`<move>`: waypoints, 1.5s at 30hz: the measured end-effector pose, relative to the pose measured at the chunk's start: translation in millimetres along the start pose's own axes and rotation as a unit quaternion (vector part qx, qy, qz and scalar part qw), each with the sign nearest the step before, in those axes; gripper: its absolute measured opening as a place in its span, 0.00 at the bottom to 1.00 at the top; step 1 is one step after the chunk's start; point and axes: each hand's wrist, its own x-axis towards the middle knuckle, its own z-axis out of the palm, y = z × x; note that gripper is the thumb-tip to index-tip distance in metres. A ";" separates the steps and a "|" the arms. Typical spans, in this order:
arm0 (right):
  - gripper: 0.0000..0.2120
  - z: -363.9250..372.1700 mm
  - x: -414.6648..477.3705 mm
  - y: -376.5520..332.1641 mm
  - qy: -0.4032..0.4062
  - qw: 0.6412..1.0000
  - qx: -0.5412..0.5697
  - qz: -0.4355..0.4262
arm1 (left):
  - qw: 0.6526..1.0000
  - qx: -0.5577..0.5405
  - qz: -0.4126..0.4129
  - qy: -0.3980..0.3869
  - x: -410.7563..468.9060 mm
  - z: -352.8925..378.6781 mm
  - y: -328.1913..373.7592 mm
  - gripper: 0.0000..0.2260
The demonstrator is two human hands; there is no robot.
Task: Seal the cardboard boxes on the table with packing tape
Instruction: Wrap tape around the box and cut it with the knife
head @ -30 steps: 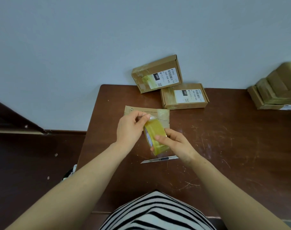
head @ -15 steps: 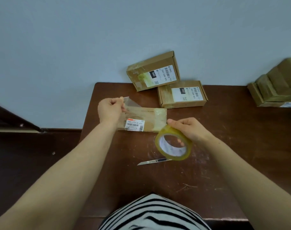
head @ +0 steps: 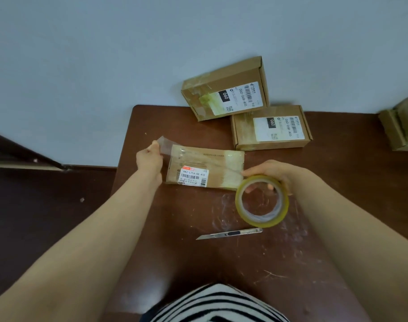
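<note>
A flat cardboard parcel (head: 205,167) with a white barcode label lies on the brown table (head: 244,263). My left hand (head: 150,156) pinches the free end of a clear tape strip (head: 167,145) just beyond the parcel's left end. The strip stretches over the parcel's top to a yellowish tape roll (head: 261,201). My right hand (head: 275,174) grips that roll at the parcel's right end, a little above the table.
A metal utility knife (head: 229,234) lies on the table in front of the roll. Two labelled cardboard boxes (head: 223,89) (head: 270,127) sit at the back, one leaning on the wall. More boxes (head: 400,126) are stacked at the far right edge.
Both hands moved apart, drawing tape out: the left hand went left past the parcel's end, the right hand carried the roll right and turned it so its hole faces me.
</note>
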 end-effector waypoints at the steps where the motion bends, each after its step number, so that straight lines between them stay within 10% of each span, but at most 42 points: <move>1: 0.16 -1.0 4.4 -2.3 -0.005 1.000 0.005 0.005 | 1.000 -0.003 -0.010 0.000 3.7 2.0 0.6 0.09; 23: 0.09 72.2 -58.5 22.4 0.026 0.994 0.010 -0.110 | 0.992 -0.106 0.053 -0.035 -32.4 -68.8 -12.1 0.13; 33: 0.19 103.9 -71.4 34.0 0.138 0.967 -0.164 -0.140 | 0.988 -0.097 0.118 0.006 -52.6 -83.5 -30.9 0.08; 40: 0.47 102.2 -65.9 36.7 0.174 0.929 -0.275 -0.175 | 0.990 -0.081 0.115 0.025 -55.1 -82.8 -30.1 0.07; 45: 0.38 99.3 -65.9 32.4 0.175 0.939 -0.248 -0.164 | 0.990 -0.124 0.066 0.002 -54.7 -79.8 -24.9 0.10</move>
